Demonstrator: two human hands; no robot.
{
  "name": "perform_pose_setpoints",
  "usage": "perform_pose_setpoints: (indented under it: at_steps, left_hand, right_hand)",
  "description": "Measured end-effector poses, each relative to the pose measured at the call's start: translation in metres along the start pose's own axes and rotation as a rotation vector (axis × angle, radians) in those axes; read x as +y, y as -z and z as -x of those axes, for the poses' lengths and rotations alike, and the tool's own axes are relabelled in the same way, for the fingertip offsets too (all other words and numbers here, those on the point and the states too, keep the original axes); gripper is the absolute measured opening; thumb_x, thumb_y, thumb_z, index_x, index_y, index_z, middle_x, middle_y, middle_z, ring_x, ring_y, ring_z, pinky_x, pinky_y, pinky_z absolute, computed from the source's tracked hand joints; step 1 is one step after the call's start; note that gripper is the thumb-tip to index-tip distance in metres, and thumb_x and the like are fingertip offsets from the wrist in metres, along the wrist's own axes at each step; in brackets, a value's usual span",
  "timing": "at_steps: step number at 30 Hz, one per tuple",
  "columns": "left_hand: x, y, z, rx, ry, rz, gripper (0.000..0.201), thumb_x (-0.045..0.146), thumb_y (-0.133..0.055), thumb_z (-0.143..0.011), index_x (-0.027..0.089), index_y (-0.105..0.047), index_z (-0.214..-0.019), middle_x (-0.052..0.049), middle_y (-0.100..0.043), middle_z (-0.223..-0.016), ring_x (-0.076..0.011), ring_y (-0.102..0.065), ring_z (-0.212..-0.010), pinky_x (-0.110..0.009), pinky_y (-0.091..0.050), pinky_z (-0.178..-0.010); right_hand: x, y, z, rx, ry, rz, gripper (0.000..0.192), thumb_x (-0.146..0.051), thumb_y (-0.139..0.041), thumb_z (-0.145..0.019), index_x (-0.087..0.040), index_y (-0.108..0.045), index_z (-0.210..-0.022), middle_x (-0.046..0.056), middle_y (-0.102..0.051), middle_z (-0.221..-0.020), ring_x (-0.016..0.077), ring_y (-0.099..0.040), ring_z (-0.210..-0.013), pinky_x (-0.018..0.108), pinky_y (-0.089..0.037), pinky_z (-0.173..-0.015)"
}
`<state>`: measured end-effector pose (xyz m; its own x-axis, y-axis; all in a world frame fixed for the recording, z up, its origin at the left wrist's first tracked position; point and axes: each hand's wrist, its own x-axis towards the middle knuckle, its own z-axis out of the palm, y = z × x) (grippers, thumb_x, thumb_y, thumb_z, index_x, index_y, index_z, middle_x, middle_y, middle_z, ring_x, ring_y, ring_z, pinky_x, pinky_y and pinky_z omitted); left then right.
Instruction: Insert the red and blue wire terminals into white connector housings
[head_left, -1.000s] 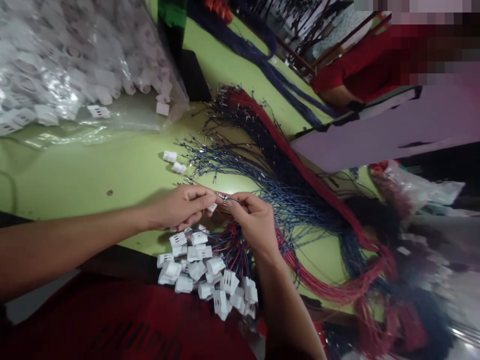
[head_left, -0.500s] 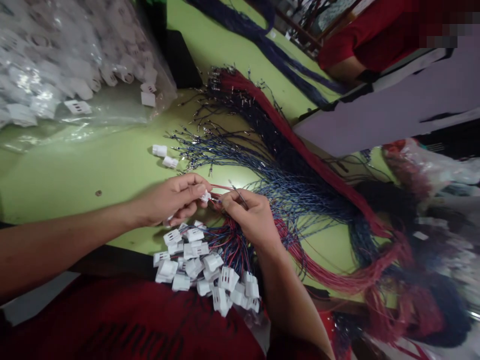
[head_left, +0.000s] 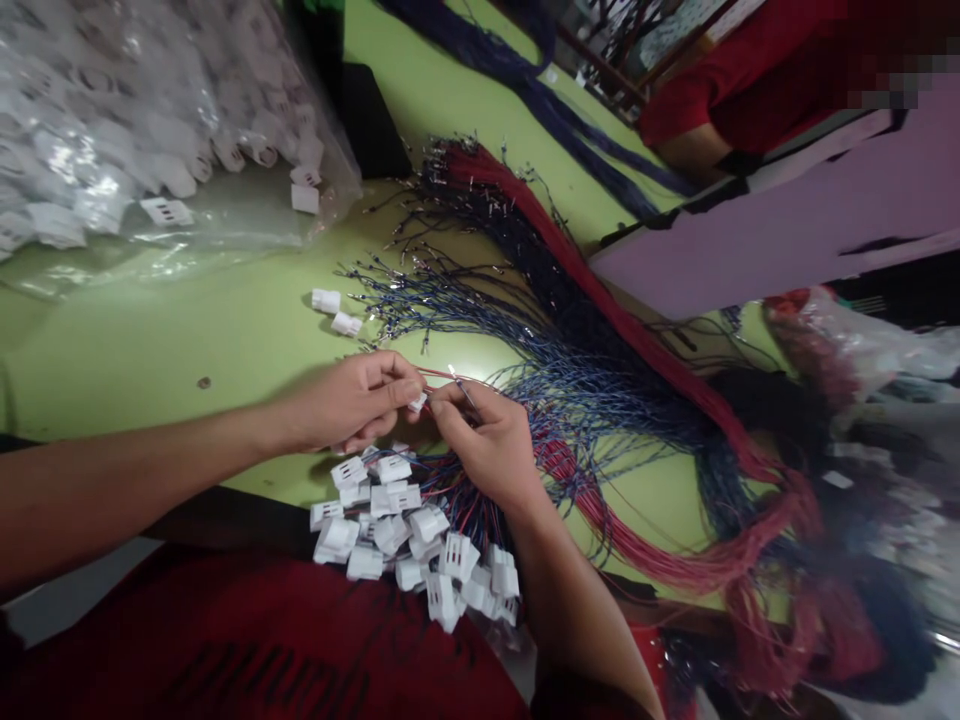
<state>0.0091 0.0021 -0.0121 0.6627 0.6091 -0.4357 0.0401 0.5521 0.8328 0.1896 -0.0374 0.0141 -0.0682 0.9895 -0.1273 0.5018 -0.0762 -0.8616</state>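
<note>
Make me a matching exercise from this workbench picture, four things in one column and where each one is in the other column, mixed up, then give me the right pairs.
Things:
1. small white connector
2. two loose white connectors
3. clear plastic bag of white connectors
4. pile of wired white connectors

Places:
A. at the near table edge, below both hands
B. top left of the green table
C. pinched in the left hand, with the right hand up against it
D. lying bare on the table just beyond the left hand

Pairs: 1-C, 2-D, 3-B, 4-A
</note>
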Motion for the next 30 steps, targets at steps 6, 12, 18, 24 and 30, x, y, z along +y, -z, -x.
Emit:
perform_pose_setpoints:
  at_steps: [6,12,18,24,30]
  left_hand:
    - [0.0,-0.001,0.001,0.021,0.001,0.006,0.015,0.034,-0.051,-0.098,0.022,-0.052,-0.088,0.012,-0.042,-0.041,-0.0043,-0.032,-0.026,-0.012,-0.023,-0.026]
    - [-0.004,0.0,0.0,0.03,0.0,0.088,0.012,0.032,-0.052,-0.097,0.023,-0.051,-0.09,0.008,-0.053,-0.055,-0.0031,-0.034,-0.027,-0.013,-0.024,-0.025]
    - [-0.003,0.004,-0.003,-0.007,0.044,0.128,0.014,0.037,-0.052,-0.097,0.024,-0.051,-0.092,0.008,-0.049,-0.054,-0.0046,-0.034,-0.028,-0.013,-0.024,-0.025]
    - [-0.002,0.005,-0.003,-0.013,0.056,0.184,0.014,0.036,-0.05,-0.098,0.024,-0.05,-0.091,0.007,-0.053,-0.059,-0.0032,-0.031,-0.028,-0.012,-0.022,-0.024]
    - [-0.005,0.005,-0.003,-0.017,0.04,0.157,0.012,0.036,-0.05,-0.097,0.024,-0.053,-0.094,0.005,-0.055,-0.068,-0.0033,-0.033,-0.031,-0.012,-0.024,-0.024]
  right_hand:
    - [0.004,-0.004,-0.001,0.002,-0.029,-0.047,0.014,-0.026,-0.058,-0.083,-0.018,-0.062,-0.073,-0.001,-0.064,-0.069,0.0108,-0.054,-0.062,0.024,-0.044,-0.059]
    - [0.01,0.001,0.003,0.245,-0.005,-0.13,0.018,-0.037,-0.058,-0.089,-0.022,-0.06,-0.097,0.001,-0.067,-0.081,0.0118,-0.058,-0.065,0.024,-0.046,-0.059]
    - [0.008,0.004,0.004,0.243,0.154,0.106,0.019,-0.03,-0.052,-0.095,-0.021,-0.065,-0.083,0.001,-0.066,-0.073,0.0131,-0.059,-0.067,0.026,-0.046,-0.065]
    - [0.001,0.008,0.004,0.02,0.215,0.147,0.028,-0.024,-0.05,-0.094,-0.02,-0.06,-0.069,-0.002,-0.059,-0.063,0.011,-0.053,-0.058,0.025,-0.042,-0.06]
    - [0.002,0.014,0.004,-0.133,0.235,0.155,0.034,-0.028,-0.047,-0.097,-0.02,-0.058,-0.066,-0.001,-0.059,-0.063,0.0116,-0.053,-0.061,0.027,-0.042,-0.063]
